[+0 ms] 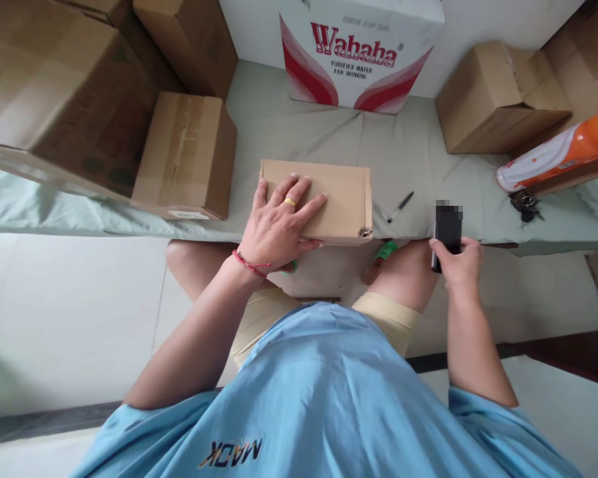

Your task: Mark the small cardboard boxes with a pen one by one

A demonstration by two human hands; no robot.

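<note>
My left hand lies flat, fingers spread, on top of a small flat cardboard box at the near edge of the cloth-covered table. A gold ring shows on one finger and a red string circles the wrist. My right hand is closed around a black phone-like device, held upright at the table's near edge, to the right of the box. A black pen lies on the cloth between the box and the device.
A white and red Wahaha water carton stands at the back. Brown cardboard boxes are piled at the left and others at the right. An orange and white bottle lies at the right above a bunch of keys.
</note>
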